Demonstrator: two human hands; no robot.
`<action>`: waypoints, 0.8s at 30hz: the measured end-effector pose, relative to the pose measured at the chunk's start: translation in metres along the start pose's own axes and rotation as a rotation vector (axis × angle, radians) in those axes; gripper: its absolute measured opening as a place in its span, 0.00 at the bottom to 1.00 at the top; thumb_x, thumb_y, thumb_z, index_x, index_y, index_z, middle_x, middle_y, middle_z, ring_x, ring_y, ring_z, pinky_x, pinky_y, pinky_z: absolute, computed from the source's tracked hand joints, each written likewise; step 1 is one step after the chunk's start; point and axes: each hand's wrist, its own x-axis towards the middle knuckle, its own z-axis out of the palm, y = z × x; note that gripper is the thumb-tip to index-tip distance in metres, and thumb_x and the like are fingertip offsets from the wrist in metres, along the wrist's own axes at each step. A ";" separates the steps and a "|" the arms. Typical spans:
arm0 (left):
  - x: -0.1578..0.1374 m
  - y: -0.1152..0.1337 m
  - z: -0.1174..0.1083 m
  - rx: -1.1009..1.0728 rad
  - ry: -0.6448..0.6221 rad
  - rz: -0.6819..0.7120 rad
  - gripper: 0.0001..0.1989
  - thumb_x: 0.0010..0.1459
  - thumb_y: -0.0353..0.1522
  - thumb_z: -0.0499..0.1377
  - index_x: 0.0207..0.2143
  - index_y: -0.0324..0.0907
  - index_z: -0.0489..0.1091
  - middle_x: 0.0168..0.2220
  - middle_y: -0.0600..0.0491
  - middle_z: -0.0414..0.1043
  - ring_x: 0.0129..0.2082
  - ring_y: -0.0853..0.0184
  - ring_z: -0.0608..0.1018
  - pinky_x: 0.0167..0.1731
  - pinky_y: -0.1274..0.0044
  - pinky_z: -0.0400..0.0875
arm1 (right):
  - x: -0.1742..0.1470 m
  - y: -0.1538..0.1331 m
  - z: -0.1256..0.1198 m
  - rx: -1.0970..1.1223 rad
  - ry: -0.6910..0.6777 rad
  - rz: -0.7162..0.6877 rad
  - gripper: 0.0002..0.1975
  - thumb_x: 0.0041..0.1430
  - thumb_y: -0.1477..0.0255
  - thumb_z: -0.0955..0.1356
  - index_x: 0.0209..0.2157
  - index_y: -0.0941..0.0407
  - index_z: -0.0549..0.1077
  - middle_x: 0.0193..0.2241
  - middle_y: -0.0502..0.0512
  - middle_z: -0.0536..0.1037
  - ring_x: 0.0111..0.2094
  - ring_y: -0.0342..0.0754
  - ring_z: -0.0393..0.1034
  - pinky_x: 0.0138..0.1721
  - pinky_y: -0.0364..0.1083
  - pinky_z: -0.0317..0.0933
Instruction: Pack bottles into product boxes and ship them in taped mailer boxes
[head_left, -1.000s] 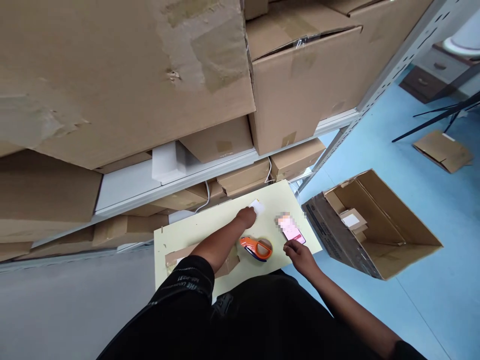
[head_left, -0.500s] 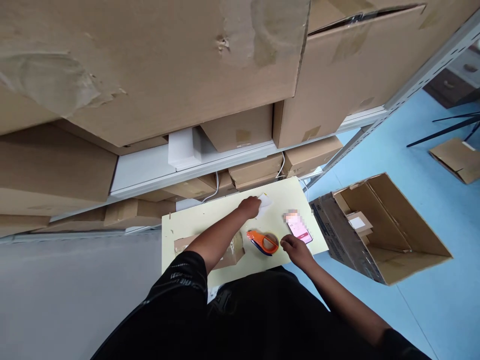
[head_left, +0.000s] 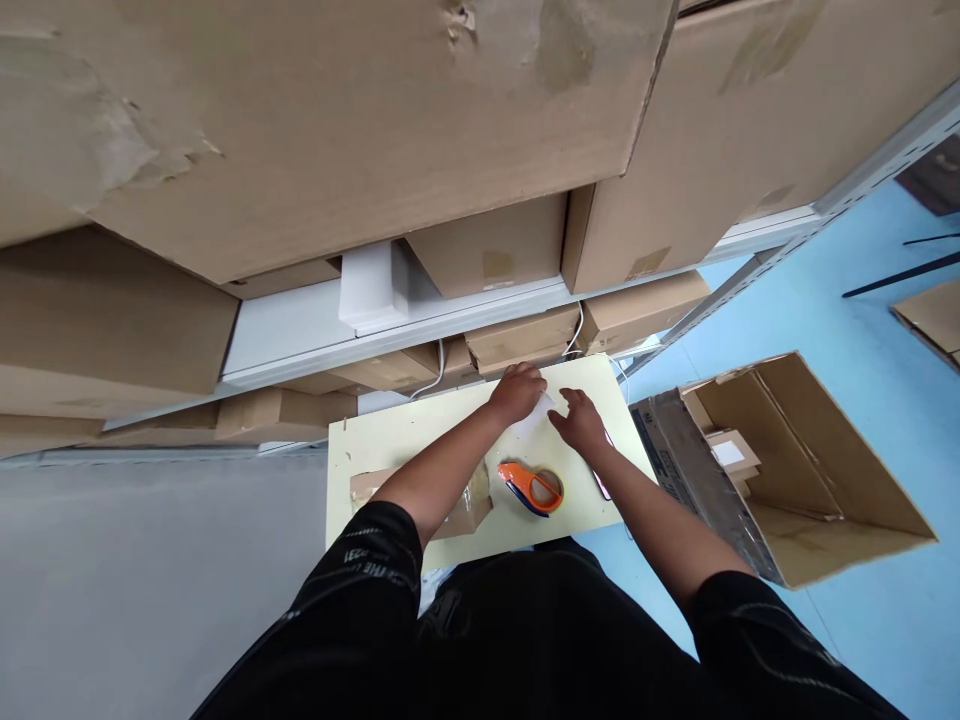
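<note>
My left hand (head_left: pixel 517 394) is closed on a small white slip of paper (head_left: pixel 534 416) over the far part of the pale yellow table (head_left: pixel 420 425). Just to its right, my right hand (head_left: pixel 580 422) is open, thumb and fingers apart, close to the paper's edge. An orange and blue tape dispenser (head_left: pixel 531 488) with a yellowish roll lies nearer my body. Left of that is a taped cardboard box (head_left: pixel 469 508), partly covered by my left forearm. A phone (head_left: pixel 602 486) shows only an edge behind my right forearm.
A large open carton (head_left: pixel 832 480) holding small boxes stands on the blue floor right of the table. Ahead, a grey shelf (head_left: pixel 300 335) carries big cardboard boxes (head_left: pixel 360 130) and a white box (head_left: pixel 371 288). White cables (head_left: pixel 440 370) hang behind the table.
My right hand has moved from beside the tape dispenser up to the white paper, its forearm now covering most of the phone. My left hand has shifted slightly farther away and right.
</note>
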 end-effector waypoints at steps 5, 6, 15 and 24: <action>-0.004 0.011 0.008 -0.079 0.286 -0.266 0.25 0.61 0.31 0.62 0.61 0.46 0.69 0.64 0.44 0.66 0.66 0.51 0.62 0.67 0.60 0.54 | 0.036 -0.002 0.003 0.075 -0.002 0.041 0.16 0.59 0.64 0.68 0.46 0.55 0.78 0.42 0.59 0.81 0.37 0.52 0.74 0.42 0.49 0.66; -0.005 0.011 0.011 -0.103 0.343 -0.380 0.28 0.61 0.33 0.62 0.63 0.43 0.67 0.64 0.42 0.65 0.66 0.51 0.62 0.66 0.61 0.56 | 0.041 -0.001 0.001 0.091 0.001 0.074 0.13 0.60 0.64 0.67 0.42 0.54 0.78 0.38 0.57 0.81 0.35 0.52 0.73 0.40 0.48 0.65; -0.001 0.006 0.062 -0.155 -0.238 -0.465 0.34 0.61 0.33 0.58 0.70 0.43 0.58 0.62 0.40 0.64 0.59 0.51 0.71 0.56 0.65 0.69 | 0.055 0.021 -0.019 0.212 0.104 0.221 0.15 0.59 0.56 0.65 0.29 0.52 0.74 0.25 0.52 0.77 0.29 0.51 0.68 0.33 0.46 0.58; 0.005 0.012 0.074 -0.132 -0.276 -0.482 0.41 0.58 0.32 0.58 0.73 0.43 0.51 0.65 0.40 0.59 0.61 0.49 0.66 0.59 0.62 0.67 | 0.042 0.070 -0.006 0.416 0.153 0.476 0.14 0.50 0.56 0.71 0.25 0.53 0.74 0.23 0.52 0.78 0.26 0.50 0.71 0.30 0.46 0.62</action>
